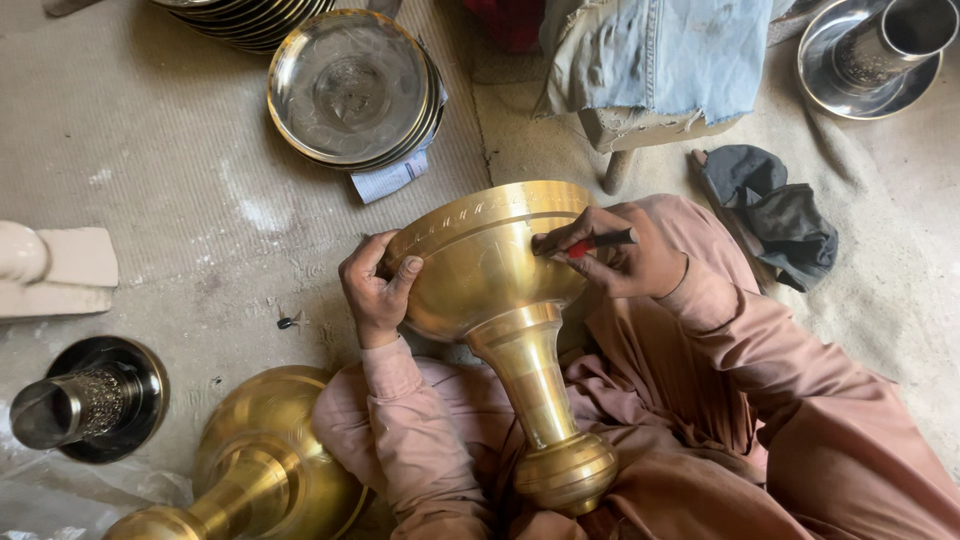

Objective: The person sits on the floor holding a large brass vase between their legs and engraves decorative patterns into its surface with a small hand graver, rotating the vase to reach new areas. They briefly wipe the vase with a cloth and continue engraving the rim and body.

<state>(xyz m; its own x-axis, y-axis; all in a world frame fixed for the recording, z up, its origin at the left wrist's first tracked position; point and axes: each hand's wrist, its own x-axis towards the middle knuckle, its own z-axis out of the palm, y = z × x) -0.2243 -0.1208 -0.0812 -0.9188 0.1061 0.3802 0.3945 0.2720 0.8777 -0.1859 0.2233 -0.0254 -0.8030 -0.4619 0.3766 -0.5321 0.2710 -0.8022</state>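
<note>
Large brass goblet-shaped vessel (490, 270) lying tilted across the lap, wide bowl toward the floor's far side, stem and knob base (563, 472) pointing back toward the body. Left hand (375, 290) cupping the bowl's left wall, thumb pressed on the outer face, fingers wrapped round the rim side: grasping, steadying. Right hand (625, 260) clenched round a slim red-and-black pen-like tool (598, 242), tip touching the bowl just below the rim, where a band of small marks already runs along the edge. Likely heavy and rigid, sheet or cast brass; polished surface probably slick, prone to rolling on the round belly. Best holds by judgement: rim edge for control of rotation, narrow stem for lifting, lap as cradle. Probably dents or scratches if dropped on a hard floor. Second similar brass vessel (250, 470) lying on the floor near its front-left edge, beside the left knee. Stack of metal plates (350, 85) at the far side, dark cloth (775, 215) on the floor to the right, dark dish with a metal cup (90, 400) at the left edge.
</note>
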